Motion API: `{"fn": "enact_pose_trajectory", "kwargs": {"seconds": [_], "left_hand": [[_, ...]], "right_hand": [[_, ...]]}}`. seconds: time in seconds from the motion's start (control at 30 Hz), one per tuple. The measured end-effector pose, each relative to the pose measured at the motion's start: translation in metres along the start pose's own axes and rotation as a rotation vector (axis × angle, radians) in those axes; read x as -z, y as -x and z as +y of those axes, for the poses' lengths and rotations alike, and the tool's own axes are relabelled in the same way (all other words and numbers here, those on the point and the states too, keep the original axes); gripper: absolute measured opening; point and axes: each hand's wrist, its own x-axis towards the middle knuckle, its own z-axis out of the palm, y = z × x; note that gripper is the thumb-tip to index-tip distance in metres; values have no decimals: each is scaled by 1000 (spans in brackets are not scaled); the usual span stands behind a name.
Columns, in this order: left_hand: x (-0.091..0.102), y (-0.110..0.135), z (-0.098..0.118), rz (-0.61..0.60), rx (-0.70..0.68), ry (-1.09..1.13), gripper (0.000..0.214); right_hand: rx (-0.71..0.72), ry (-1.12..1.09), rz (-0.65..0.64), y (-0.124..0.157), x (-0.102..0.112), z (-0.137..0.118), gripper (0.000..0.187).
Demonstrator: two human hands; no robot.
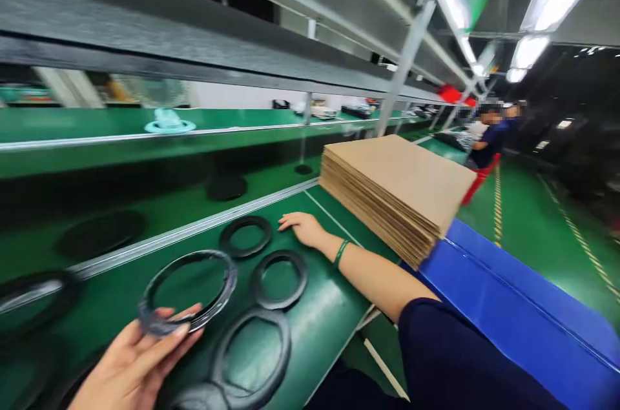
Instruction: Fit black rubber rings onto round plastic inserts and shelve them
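My left hand [138,358] grips a glossy black plastic ring [225,290] at its near rim, thumb on top, and holds it tilted above the green bench [329,307]. My right hand [304,228] reaches across the bench, its fingers stretched out and nothing seen in them. Just left of those fingertips lies a black ring [223,239]. Another flat black ring [301,277] is below that hand. Nearer to me, a larger ring [285,348] overlaps a further black piece [201,397], cut off by the bottom edge.
A tall stack of brown cardboard sheets [392,184] stands right of my right hand, beside a blue bin or cover [513,294]. More dark rings [43,326] are at the far left. A metal-edged shelf [242,132] runs behind the bench. People [489,139] sit farther down the line.
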Motion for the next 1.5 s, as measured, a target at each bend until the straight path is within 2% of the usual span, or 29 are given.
{"fn": "enact_pose_trajectory", "kwargs": {"seconds": [0.07,0.13,0.23,0.33,0.53,0.77,0.97,1.1,1.23,1.33,1.43,1.5], "left_hand": [[8,0,0,27,121,77,56],[8,0,-1,13,200,112,59],[6,0,-6,-9,197,105,56],[6,3,-11,-4,162,128,54],[4,5,-7,-25,209,176,47],[8,1,-9,-45,210,217,44],[7,4,-4,-83,193,199,38],[4,9,-1,-122,174,197,30],[2,12,-2,-106,159,102,31],[1,11,-7,-107,135,-74,31],[0,9,-13,-112,108,-173,35],[-2,8,-15,-106,99,-167,41]], "right_hand": [[-53,30,85,-21,-2,14,45],[-127,95,182,-47,2,29,39],[-202,207,283,-86,12,52,32],[-218,284,305,-119,21,76,41],[-255,339,297,-169,30,128,54],[-360,322,294,-197,36,168,34],[-419,274,361,-202,40,174,17],[-400,227,419,-192,40,151,7],[-287,161,533,-166,26,103,14],[-174,79,536,-130,12,44,12],[69,-172,454,-78,4,-37,9],[201,-246,362,-37,3,-94,6]]}}
